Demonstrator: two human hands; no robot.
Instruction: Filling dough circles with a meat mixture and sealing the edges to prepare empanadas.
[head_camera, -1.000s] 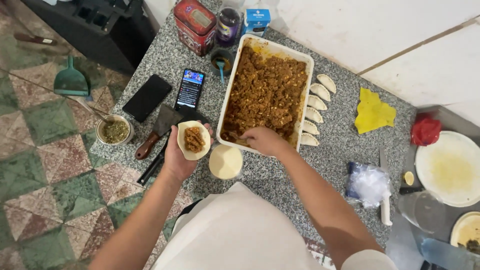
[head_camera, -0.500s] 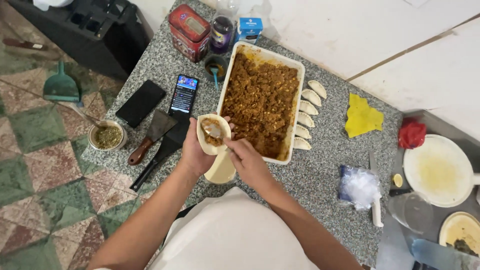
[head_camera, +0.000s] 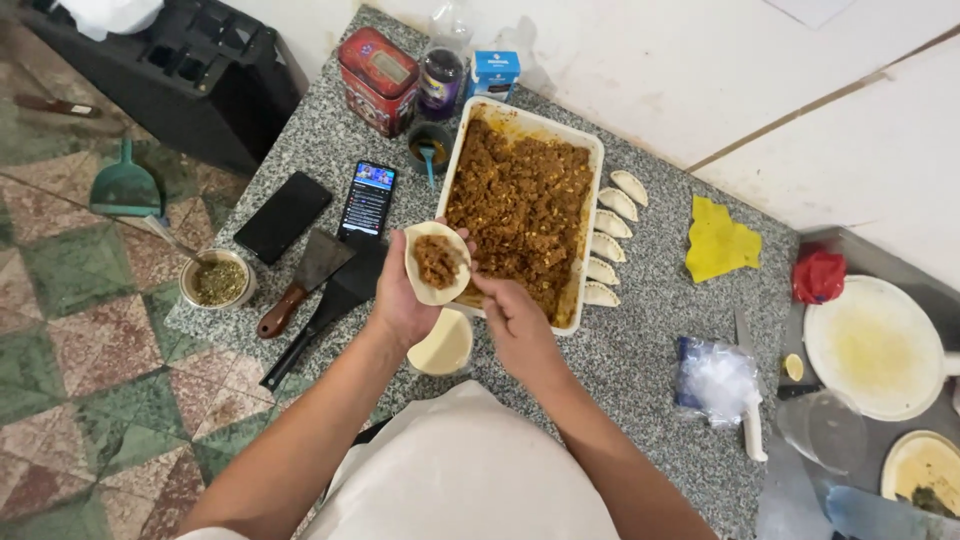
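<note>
Left hand (head_camera: 405, 300): cupped under dough disc (head_camera: 436, 262) holding meat filling | Right hand (head_camera: 510, 315): fingers pinching disc's edge | White tray (head_camera: 592, 215): filled with ground-meat mixture, just behind | Metal bowl (head_camera: 217, 280): green herbs | Folded empanadas (head_camera: 610, 235): beside tray

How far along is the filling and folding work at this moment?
Done: five folded pastries lie beside the white tray. In hand: the left hand cups a dough round with meat filling on it, the right hand at its edge, not yet folded. Left: a stack of dough rounds and a tray mostly full of filling.
</note>
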